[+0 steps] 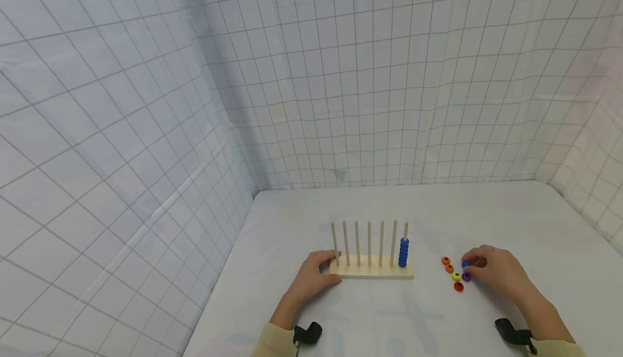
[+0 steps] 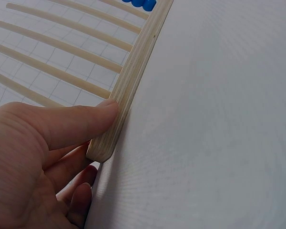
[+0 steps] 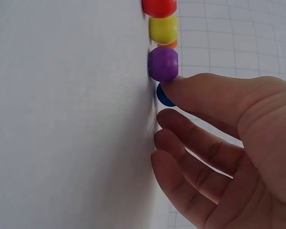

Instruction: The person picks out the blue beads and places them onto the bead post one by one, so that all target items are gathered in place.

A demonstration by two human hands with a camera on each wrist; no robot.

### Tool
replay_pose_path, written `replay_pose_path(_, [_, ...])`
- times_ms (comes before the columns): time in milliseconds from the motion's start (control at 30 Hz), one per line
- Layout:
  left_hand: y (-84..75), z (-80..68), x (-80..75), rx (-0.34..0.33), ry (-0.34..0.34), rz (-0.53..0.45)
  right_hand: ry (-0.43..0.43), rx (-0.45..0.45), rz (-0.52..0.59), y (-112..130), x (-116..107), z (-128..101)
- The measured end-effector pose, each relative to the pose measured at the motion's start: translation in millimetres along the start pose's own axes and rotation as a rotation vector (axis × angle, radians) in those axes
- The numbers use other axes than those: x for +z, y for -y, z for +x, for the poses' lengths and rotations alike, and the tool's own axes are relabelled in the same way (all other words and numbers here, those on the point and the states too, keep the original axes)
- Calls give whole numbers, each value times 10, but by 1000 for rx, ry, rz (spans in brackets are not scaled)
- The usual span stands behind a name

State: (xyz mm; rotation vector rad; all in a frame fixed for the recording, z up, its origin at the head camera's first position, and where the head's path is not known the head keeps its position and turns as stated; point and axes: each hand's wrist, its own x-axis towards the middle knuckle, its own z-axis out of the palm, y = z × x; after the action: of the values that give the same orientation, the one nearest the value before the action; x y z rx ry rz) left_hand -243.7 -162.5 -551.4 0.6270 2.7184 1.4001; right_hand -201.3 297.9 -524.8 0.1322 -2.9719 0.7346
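A wooden peg rack (image 1: pixel 372 272) stands upright on the table, with several pegs rising from its base. Blue beads (image 1: pixel 403 252) are stacked on its rightmost peg. My left hand (image 1: pixel 312 277) grips the left end of the base, the thumb (image 2: pixel 97 117) lying along its front edge. To the right of the rack, my right hand (image 1: pixel 501 273) has thumb and forefinger around a loose blue bead (image 3: pixel 165 95) on the table. Close beside it lie a purple bead (image 3: pixel 163 64), a yellow bead (image 1: pixel 456 276), a red bead (image 1: pixel 458 286) and two orange beads (image 1: pixel 445 260).
The white table (image 1: pixel 379 319) extends around the rack and beads. Grid-patterned white sheets (image 1: pixel 360 92) hang behind and at both sides. A black wrist mount (image 1: pixel 307 334) sits at the left wrist and another black mount (image 1: pixel 513 332) at the right.
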Motion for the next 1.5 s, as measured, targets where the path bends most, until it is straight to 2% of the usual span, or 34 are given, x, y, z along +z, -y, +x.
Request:
replay_pose_path(267, [-4, 2, 0, 8, 0, 2, -22, -14, 15, 35, -32, -19])
replay_pose_path(567, [-26, 1, -9, 13, 2, 5, -32, 37, 48, 117, -90, -15])
replay_pose_path(967, [0, 3, -6, 14, 5, -3, -68, -4, 105, 179, -148, -35])
replay_pose_path(1300, [9, 6, -4, 21, 0, 5, -93, 46, 189, 327, -195, -34])
replay_pose_path(1500, [2, 4, -5, 16, 3, -3, -104, 32, 207, 420, -217, -15])
